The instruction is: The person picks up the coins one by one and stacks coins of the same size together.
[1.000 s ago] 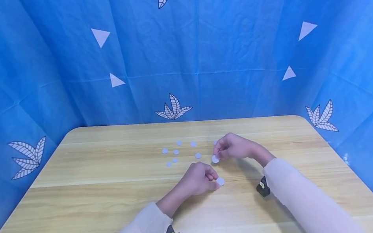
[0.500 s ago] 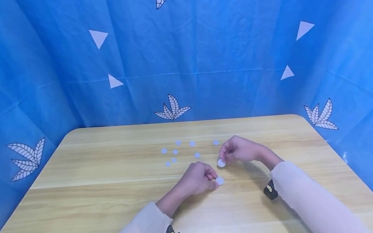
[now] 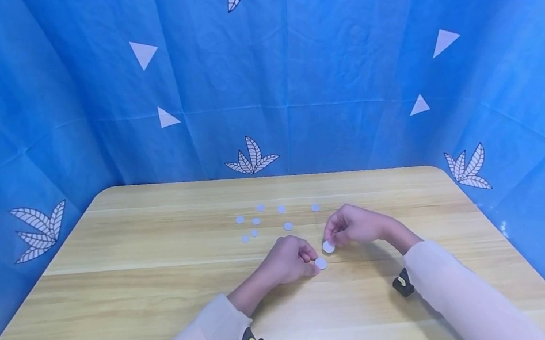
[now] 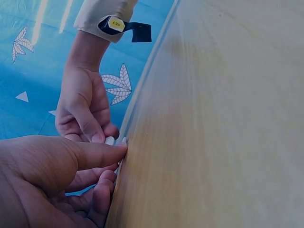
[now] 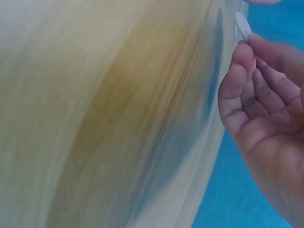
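My left hand [image 3: 290, 260] pinches a thin white round disc [image 3: 320, 263] at its left edge, low over the wooden table. Just behind and to the right of it, my right hand [image 3: 355, 223] pinches a second white round disc [image 3: 328, 246] between thumb and fingertip. A small gap shows between the two discs in the head view. Tilted on edge, the right disc [image 5: 243, 26] sticks out past the thumb in the right wrist view. In the left wrist view, the thumb of my left hand [image 4: 52, 161] covers most of its disc.
Several white discs lie flat on the wooden table [image 3: 140, 305] beyond the hands, among them one disc [image 3: 288, 226] near the middle and another disc [image 3: 315, 208] farther right. A blue patterned curtain [image 3: 331, 69] hangs behind the table's back edge and along both sides.
My right hand has come nearer and slightly right with its disc, close to the left hand's disc. A table disc it partly hid now shows fully. My left hand has stayed still.
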`<state>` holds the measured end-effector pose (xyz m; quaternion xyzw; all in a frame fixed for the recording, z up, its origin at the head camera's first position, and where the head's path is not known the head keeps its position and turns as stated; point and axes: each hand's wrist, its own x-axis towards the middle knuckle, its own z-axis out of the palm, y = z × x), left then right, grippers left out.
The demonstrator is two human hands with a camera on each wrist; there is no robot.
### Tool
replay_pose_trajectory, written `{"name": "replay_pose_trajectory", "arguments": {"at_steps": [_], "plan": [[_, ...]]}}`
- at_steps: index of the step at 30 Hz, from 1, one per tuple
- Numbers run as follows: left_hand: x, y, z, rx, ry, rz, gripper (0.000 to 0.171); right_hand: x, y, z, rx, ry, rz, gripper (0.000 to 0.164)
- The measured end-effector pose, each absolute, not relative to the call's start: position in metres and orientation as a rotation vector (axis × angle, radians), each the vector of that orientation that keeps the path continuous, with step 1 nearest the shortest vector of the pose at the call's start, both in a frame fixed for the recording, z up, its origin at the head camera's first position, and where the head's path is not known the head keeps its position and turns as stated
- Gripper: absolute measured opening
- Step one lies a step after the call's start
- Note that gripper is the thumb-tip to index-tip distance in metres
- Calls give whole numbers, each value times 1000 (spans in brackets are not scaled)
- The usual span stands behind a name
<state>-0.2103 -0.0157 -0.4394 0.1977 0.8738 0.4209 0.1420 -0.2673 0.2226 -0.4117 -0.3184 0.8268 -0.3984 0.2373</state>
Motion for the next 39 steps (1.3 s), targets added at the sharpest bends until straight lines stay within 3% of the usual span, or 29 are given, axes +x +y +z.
{"name": "replay_pose_trajectory", "arguments": {"at_steps": [39], "plan": [[-210, -17, -437, 624, 2503, 1236, 15, -245, 205, -419, -886, 2199, -1090, 11]]}}
